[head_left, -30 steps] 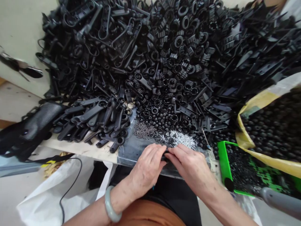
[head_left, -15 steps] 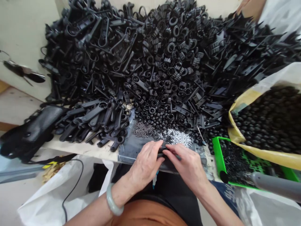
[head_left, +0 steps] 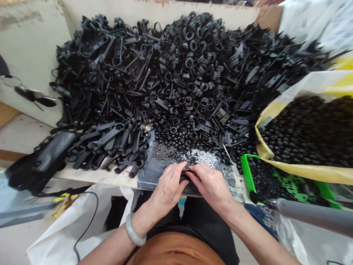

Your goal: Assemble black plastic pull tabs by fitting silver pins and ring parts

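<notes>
My left hand (head_left: 168, 187) and my right hand (head_left: 211, 186) meet at the table's front edge, fingers curled round a small black plastic part (head_left: 185, 176) pinched between them. Most of that part is hidden by the fingers. They rest over a clear plastic sheet (head_left: 150, 170). Just beyond the fingertips lie a heap of small silver pins (head_left: 204, 157) and a heap of dark little screws (head_left: 164, 151). A pale green bangle (head_left: 134, 232) circles my left wrist.
A huge pile of black plastic parts (head_left: 187, 73) covers the table. Long black handles (head_left: 116, 141) lie stacked at left. A yellow bag of black knobs (head_left: 306, 132) and a green tray (head_left: 249, 176) stand at right. A grey tool handle (head_left: 311, 217) lies at lower right.
Both hands stay together on the small part with only slight finger shifts. The camera has tilted up, so the pile and hands sit lower and further left in view.
</notes>
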`<action>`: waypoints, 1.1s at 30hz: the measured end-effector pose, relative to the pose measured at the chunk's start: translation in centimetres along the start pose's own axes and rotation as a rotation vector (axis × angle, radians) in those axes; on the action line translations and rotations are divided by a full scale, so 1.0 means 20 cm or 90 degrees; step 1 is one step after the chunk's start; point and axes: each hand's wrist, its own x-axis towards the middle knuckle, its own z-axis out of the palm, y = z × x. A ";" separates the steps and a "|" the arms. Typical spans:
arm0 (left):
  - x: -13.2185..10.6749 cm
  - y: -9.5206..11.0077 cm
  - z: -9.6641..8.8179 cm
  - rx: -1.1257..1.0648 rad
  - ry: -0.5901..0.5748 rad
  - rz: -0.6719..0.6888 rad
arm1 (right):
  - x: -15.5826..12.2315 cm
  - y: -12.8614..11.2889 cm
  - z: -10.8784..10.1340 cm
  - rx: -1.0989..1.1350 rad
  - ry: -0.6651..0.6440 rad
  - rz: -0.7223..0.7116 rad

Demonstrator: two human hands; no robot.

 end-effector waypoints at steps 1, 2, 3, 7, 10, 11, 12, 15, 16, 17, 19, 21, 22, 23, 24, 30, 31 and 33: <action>0.00 0.00 0.00 -0.003 0.000 -0.002 | -0.01 0.00 -0.01 0.025 0.003 0.008; 0.00 0.00 0.00 -0.004 -0.002 -0.002 | -0.01 0.00 -0.02 0.058 0.009 0.020; 0.00 0.00 0.00 -0.006 -0.005 0.000 | -0.02 0.01 -0.03 0.095 0.021 0.040; 0.01 0.00 -0.01 0.000 -0.012 0.000 | 0.00 0.11 -0.09 0.102 0.119 0.143; 0.04 0.00 -0.02 0.015 -0.029 0.020 | 0.09 0.18 -0.09 -0.097 0.154 0.156; 0.05 0.01 -0.02 0.025 -0.036 0.040 | 0.12 0.20 -0.08 -0.160 0.153 0.154; 0.05 0.02 -0.02 0.039 -0.042 0.062 | 0.16 0.21 -0.07 -0.208 0.148 0.154; 0.06 0.03 -0.02 0.086 -0.047 0.105 | 0.22 0.22 -0.05 -0.252 0.127 0.157; 0.06 0.04 -0.02 0.096 -0.044 0.104 | 0.22 0.21 -0.06 -0.231 0.124 0.161; 0.05 0.04 -0.01 0.099 -0.041 0.099 | 0.21 0.21 -0.07 -0.187 0.124 0.161; 0.04 0.04 -0.01 0.092 -0.033 0.084 | 0.15 0.19 -0.12 -0.035 0.126 0.160; 0.03 0.04 0.00 0.077 -0.030 0.073 | 0.05 0.17 -0.16 0.154 0.101 0.167; 0.03 0.04 0.00 0.074 -0.031 0.071 | -0.01 0.15 -0.17 0.227 0.075 0.180; 0.03 0.04 0.01 0.075 -0.029 0.071 | -0.07 0.14 -0.18 0.274 0.048 0.184; 0.03 0.03 0.01 0.079 -0.026 0.075 | -0.12 0.12 -0.17 0.295 0.035 0.180; 0.02 0.02 0.02 0.089 -0.019 0.095 | -0.26 0.05 -0.08 0.211 0.038 0.111; 0.03 0.02 0.02 0.090 -0.021 0.094 | -0.26 0.04 -0.06 0.201 0.039 0.110; 0.03 0.03 0.01 0.093 -0.027 0.091 | -0.26 0.02 -0.04 0.192 0.053 0.119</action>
